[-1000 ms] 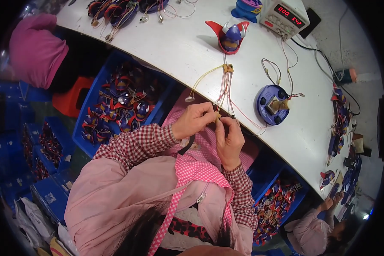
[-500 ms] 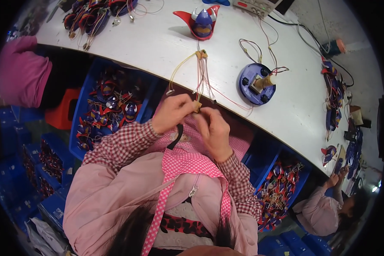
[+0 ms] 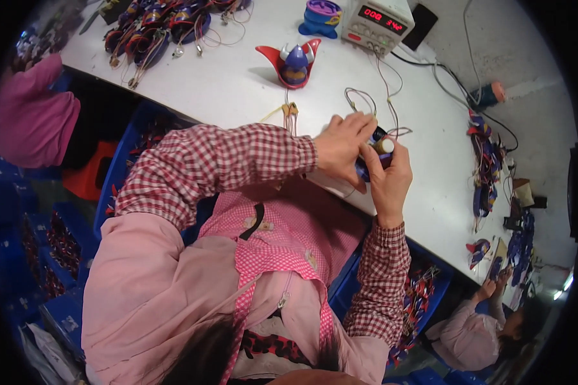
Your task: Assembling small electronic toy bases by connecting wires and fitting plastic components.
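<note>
Both of my hands are at the table's front edge, around a round purple base point(image 3: 362, 171) that they mostly cover. My left hand point(image 3: 341, 149) grips its left side, with the fingers over the far rim. On the near right side, my right hand point(image 3: 390, 183) curls round it, the thumb near a short tan cylinder with a pale top point(image 3: 384, 146). To the left, a small toy figure point(image 3: 295, 67) with a purple helmet, white horns and red wings stands on the table. From it, thin wires with small tan boards point(image 3: 290, 110) run toward my left sleeve, which hides their ends.
At the back stand a bench power supply point(image 3: 377, 29) with a lit red display and a blue tub point(image 3: 320, 19). Wired toys point(image 3: 164, 29) heap at the far left, more point(image 3: 485, 170) along the right. Blue bins point(image 3: 117, 176) flank my lap. Other people sit left and right.
My hands have moved right and away from me, from the small wired board to the round purple base. That board has left my fingers. My left forearm now crosses the table edge.
</note>
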{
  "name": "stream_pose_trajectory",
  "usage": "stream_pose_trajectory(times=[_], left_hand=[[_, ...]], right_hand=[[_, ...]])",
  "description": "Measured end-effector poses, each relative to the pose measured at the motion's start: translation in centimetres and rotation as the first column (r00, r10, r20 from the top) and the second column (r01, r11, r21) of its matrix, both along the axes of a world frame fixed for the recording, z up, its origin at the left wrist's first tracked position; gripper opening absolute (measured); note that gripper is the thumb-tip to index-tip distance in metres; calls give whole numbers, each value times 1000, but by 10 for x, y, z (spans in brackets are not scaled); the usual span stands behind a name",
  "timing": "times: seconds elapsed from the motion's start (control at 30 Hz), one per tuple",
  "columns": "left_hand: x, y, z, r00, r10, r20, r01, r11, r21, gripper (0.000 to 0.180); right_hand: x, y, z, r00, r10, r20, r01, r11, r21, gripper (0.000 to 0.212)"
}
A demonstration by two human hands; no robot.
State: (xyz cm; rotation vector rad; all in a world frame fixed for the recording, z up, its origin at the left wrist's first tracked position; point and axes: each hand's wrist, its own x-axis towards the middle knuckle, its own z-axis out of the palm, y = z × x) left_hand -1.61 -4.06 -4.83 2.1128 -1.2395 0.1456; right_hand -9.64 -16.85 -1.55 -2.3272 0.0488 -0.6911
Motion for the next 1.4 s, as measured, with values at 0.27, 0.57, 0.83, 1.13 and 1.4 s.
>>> stream_pose_trajectory(times=[0.27, 0.57, 0.83, 1.13, 1.4], left_hand=[[0, -10, 1, 993, 8, -119, -3, 999, 45, 105], [6, 18, 4, 1000, -9, -21, 7, 995, -96, 86], [54, 151, -19, 929, 370, 0, -370, 929, 5, 65], [110, 114, -19, 814, 573, -96, -578, 816, -31, 89], [117, 91, -16, 766, 618, -176, -624, 781, 24, 82]], right_hand=[[0, 0, -2, 991, 64, 115, -41, 981, -192, 20], [-11, -88, 9, 988, -136, 66, 131, 989, 73, 15], [-22, -95, -4, 972, -190, -135, 216, 954, 208, 18], [21, 52, 27, 986, 148, -77, -157, 979, -129, 31], [81, 114, -27, 961, 114, -252, -208, 897, -389, 30]])
